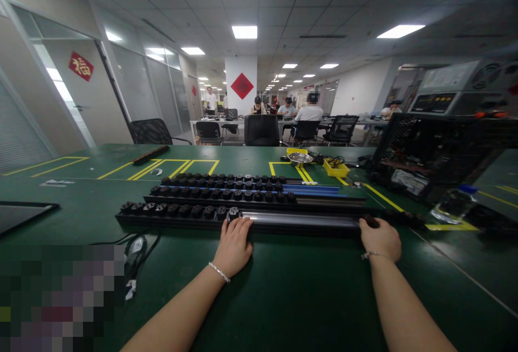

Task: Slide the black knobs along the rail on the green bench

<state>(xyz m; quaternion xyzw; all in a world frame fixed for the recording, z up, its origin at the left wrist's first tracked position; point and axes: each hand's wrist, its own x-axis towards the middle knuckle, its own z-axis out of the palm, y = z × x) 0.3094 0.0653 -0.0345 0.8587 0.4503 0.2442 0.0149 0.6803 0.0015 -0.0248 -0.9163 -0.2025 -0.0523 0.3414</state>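
You're at the nearest long black rail (299, 220), on the green table (291, 287).
Your left hand (234, 244) touches its front edge by the round black pieces (208, 211), can't tell if gripping; your right hand (382, 239) pinches a small dark piece (372, 222) at its right end.

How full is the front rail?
Partly full: black pieces line the front rail at left; a bare stretch shows between left hand and right hand.
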